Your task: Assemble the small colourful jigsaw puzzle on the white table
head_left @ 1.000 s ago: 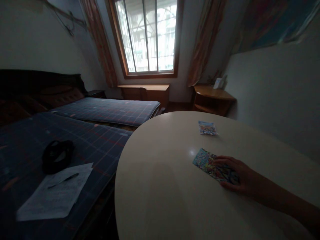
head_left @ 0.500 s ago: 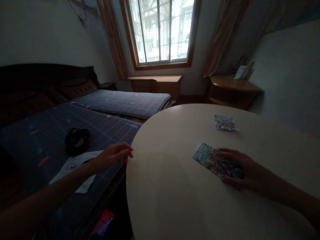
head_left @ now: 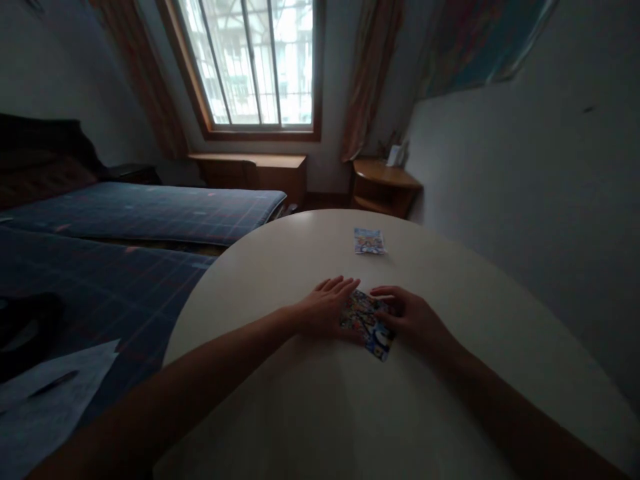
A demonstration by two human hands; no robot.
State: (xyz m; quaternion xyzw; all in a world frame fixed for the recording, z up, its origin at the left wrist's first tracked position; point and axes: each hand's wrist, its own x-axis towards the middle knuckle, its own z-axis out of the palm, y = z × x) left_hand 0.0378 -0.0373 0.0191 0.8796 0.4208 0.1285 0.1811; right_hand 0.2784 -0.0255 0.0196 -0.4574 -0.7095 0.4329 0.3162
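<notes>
A thin rectangular card (head_left: 367,323) with colourful cartoon print lies on the round pale table (head_left: 280,413), between my hands. My left hand (head_left: 327,310) covers its left end, the fingers stretched toward the far edge and the thumb at the near edge. At the right side of the card, my right hand (head_left: 407,317) has its fingers bent, with one digit on the printed face and others at the far edge. Part of the card is hidden under my hands. Farther back lies a small square printed piece (head_left: 369,241), touched by neither hand.
A bed with a blue checked mattress (head_left: 150,207) stands to the left. Papers (head_left: 85,377) with a pen (head_left: 55,383) and a black strap-like item (head_left: 30,320) rest on it. A desk (head_left: 280,162) and a corner shelf (head_left: 387,175) stand behind the table.
My left hand has moved right from the table's edge onto the card. My right hand has shifted its hold to the card's right side. The view has turned right.
</notes>
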